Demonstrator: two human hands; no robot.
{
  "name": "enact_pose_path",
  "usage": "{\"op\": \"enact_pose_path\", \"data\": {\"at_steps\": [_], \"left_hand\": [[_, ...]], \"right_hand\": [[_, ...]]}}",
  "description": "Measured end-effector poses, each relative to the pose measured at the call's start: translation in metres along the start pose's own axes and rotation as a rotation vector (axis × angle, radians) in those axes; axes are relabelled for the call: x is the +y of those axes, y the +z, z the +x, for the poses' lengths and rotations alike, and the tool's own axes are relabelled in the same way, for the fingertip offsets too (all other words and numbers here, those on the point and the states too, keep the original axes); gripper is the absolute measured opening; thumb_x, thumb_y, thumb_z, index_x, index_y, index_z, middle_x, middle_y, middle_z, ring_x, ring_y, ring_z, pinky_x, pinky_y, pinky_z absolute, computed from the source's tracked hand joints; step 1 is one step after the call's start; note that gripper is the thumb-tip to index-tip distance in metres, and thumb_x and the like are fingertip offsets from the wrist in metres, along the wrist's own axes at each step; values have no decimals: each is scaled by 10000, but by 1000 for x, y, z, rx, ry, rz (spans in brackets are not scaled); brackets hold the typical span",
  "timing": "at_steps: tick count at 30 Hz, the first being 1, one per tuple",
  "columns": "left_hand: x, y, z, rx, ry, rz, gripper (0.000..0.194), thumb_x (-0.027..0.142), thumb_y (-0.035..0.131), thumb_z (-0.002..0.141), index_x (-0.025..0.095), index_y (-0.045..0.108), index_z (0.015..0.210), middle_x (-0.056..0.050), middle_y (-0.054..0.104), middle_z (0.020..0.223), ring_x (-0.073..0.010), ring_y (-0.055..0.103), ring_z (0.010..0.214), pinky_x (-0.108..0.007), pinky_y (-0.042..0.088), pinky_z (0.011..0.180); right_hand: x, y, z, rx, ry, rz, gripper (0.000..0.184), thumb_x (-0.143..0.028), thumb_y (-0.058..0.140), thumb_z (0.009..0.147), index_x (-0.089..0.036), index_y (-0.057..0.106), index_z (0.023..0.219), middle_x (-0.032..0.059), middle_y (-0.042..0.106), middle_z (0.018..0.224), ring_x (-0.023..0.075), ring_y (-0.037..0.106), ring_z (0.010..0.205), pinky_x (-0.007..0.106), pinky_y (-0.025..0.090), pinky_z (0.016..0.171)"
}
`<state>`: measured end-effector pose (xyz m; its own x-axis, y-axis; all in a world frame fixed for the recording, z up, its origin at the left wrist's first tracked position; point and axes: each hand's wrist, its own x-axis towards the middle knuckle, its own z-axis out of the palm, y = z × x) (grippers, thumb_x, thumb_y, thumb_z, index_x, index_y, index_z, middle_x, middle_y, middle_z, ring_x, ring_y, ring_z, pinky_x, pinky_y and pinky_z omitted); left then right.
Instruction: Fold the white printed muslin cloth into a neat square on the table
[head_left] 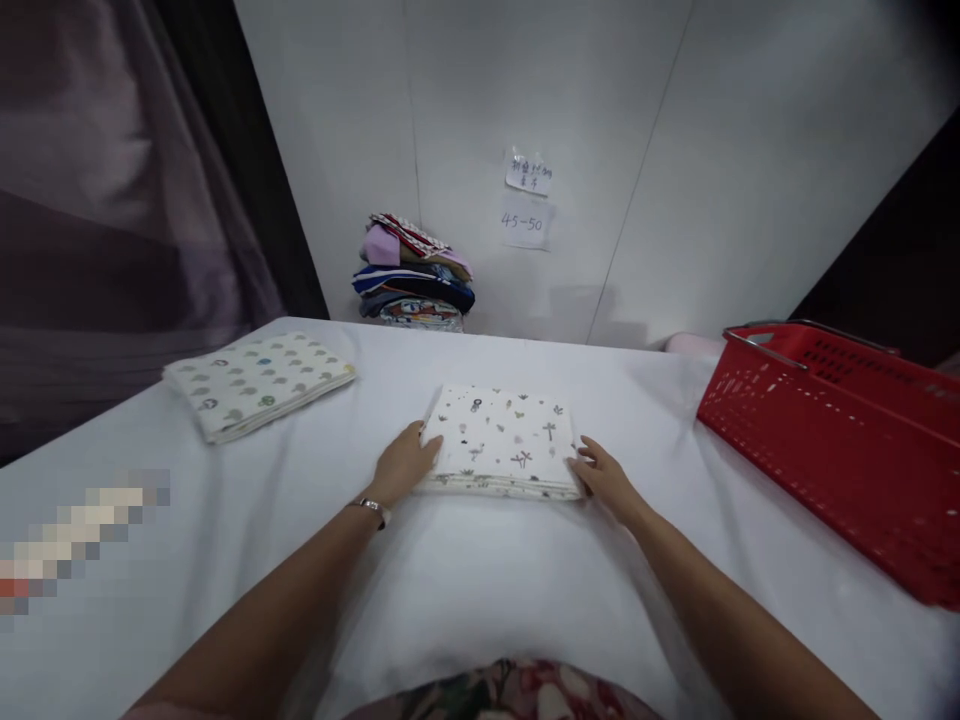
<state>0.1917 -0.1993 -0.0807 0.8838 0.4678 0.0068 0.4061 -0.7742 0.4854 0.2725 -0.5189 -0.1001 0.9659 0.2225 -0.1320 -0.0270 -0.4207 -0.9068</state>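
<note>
A folded white cloth (pixel 499 435) printed with small palm trees, animals and leaves lies in front of me on the white-covered table (pixel 480 570). Its layered edge faces me. My left hand (pixel 405 460) grips its left side, thumb on top and the other fingers partly hidden along the edge. At the near right corner, my right hand (pixel 604 478) has its thumb on the cloth, with the fingers bent beside the edge. A second folded cloth (pixel 262 380), white with grey-green printed shapes, rests to the left, apart from both hands.
A red plastic basket (pixel 832 460) with metal handles stands on the right. Beyond the table's far edge is a stack of folded fabrics (pixel 412 275) against the white wall, near paper notes (pixel 526 220). A curtain (pixel 112 200) hangs at left. A blurred patch (pixel 82 530) covers something at lower left.
</note>
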Motion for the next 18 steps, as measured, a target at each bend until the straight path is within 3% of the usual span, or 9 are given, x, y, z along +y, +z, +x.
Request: {"op": "enact_pose_path", "data": {"at_steps": [5,10,14,18], "left_hand": [[10,-5,-17,-93,-51,41,560,476,357,853,104,399,1269,-183,596,1134,-299,572,1030,-365,430,808],[12,1,-41,-130,-32,-32,630,547,400,821,126,361,1289,-154,617,1073,-289,600,947,-344,444,721],[10,6,-50,0,-19,-53,625,554,406,822,158,350,1302,-134,591,1107,-278,591,947,-355,449,717],[8,8,-56,232,208,-28,506,485,399,855,170,413,1251,-116,525,1179,-252,545,1006,-362,446,787]], "right_hand": [[-10,-7,3,-13,38,105,710,-253,634,685,-168,385,1345,105,563,1108,184,602,829,270,502,611],[-8,-26,7,3,5,277,702,-228,666,649,-167,420,1304,85,584,1051,144,596,720,244,479,563],[3,-34,-1,26,7,244,416,-305,623,711,-157,566,1095,62,633,911,144,593,706,234,471,544],[14,-39,-18,82,4,170,204,-366,604,727,-165,604,765,7,599,656,106,536,553,192,394,434]]}}
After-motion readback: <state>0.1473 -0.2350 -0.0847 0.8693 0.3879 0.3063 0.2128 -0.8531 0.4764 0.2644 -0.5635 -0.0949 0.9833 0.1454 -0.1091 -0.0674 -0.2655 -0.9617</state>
